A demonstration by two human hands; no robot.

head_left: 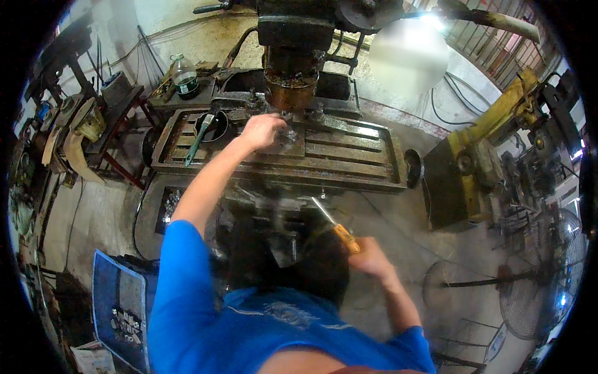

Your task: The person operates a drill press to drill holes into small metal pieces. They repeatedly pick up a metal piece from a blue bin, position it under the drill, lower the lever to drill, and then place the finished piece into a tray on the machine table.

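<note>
My left hand (265, 131) reaches over the machine table (355, 177), just under the machine's spindle head (293, 87). Its fingers are curled down by a small metal fixture (288, 138); what lies between them is hidden. Held out in front of my body, my right hand (370, 257) grips a yellow-handled tool (346, 239). A slim, straight metal shaft points from it up and left toward the table; whether it is a screwdriver or a file I cannot tell. Left of my left hand, a green-handled brush (202, 137) leans in a dark round bowl (215, 126) on the table.
A clear bottle of dark liquid (185, 78) stands back left. Metal parts lie in a blue crate (118, 305) at lower left, and small pieces sit in a tray (167, 209) by my left arm. A yellow machine (455, 174) and a fan (539, 287) stand right.
</note>
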